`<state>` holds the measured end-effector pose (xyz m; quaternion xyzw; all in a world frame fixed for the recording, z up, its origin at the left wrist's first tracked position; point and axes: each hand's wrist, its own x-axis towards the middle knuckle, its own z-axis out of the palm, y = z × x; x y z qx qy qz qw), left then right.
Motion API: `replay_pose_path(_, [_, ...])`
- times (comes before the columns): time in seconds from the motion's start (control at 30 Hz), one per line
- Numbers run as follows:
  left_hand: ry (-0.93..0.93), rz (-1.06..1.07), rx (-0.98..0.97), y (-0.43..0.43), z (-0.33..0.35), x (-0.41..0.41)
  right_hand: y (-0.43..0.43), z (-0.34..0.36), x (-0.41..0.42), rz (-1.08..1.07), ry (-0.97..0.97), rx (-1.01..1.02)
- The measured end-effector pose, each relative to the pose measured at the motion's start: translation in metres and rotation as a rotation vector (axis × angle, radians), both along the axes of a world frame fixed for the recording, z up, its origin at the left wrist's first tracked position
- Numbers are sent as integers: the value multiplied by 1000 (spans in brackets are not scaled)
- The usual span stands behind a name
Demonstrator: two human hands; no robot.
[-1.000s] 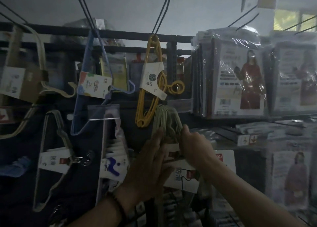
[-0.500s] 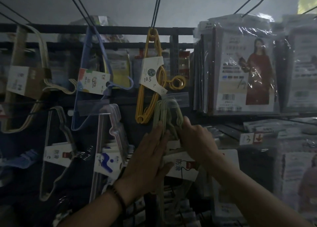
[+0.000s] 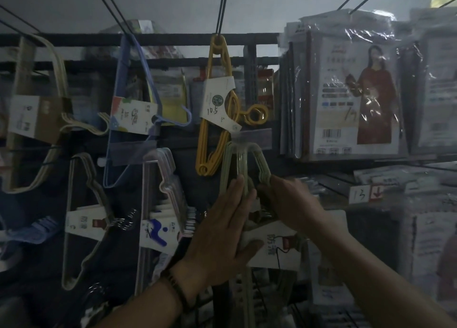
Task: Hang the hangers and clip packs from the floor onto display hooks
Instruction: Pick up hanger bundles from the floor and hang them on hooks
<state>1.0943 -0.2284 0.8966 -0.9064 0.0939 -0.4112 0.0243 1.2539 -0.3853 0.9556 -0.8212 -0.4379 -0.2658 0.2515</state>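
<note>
Since a second ago: both hands have crept upward with the pale green hanger pack, whose top bend is now looped over a clear display hook; before, it sat lower, short of the hook.
Left hand: at 6 o'clock, nearest, palm flat against the pack's left side, fingers straight and together, grip spread and pinching nothing. A dark beaded bracelet rings the wrist.
Right hand: at 5 o'clock, grip pressed onto the pack's right shoulder, fingers curled around the green bars.
Pack label: white card sleeve with a small red mark, wrapped across the green hangers, below both hands.
Hanging at 9 o'clock, lower row: a clear hanger bundle with a blue-printed card, and a thin pale hanger bundle with a white card.
Hanging at 12 o'clock: a yellow hanger bundle on a black wire hook, card marked 10.5, its lower tip just beside the green pack's top.
Hanging at 10 o'clock: a blue hanger bundle with a colourful card; further left, a cream hanger bundle in a brown card sleeve.
Shelf at 2 o'clock: plastic-wrapped flat packs standing in a row, the front one picturing a figure in a red dress.
Below at 3 o'clock: a white tag marked 13 on the shelf edge; the wrapped goods behind are too blurred to tell.
</note>
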Motion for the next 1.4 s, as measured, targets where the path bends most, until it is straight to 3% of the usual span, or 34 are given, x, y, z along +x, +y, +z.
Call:
replay_pose_path(0.17, [-16,76,-31,17,15,15,24,30,-8,-49,77,-131])
replay_pose_path(0.3, [57,181,19,41,14,28,44,29,1,-53,25,-119])
replay_pose_path(0.5, [152,308,68,58,15,54,79,2,24,-142,-121,116])
replay_pose_path(0.63, [187,361,63,60,4,63,92,-6,43,-280,-108,-4])
replay_pose_path(0.77, [178,380,23,56,1,63,93,-9,44,-213,9,28])
replay_pose_path(0.87, [177,362,-21,49,7,45,82,-21,25,-159,-7,184])
replay_pose_path(0.97, [86,347,-19,40,4,2,66,-41,-16,-84,-57,213])
replay_pose_path(1.07, [93,510,-128,38,-13,-62,64,-60,-64,71,29,142])
replay_pose_path(1.27, [479,839,-381,55,-86,-237,117,-114,-191,368,239,-64])
replay_pose_path(1.4, [711,984,-598,66,-148,-389,176,-168,-313,660,361,-340])
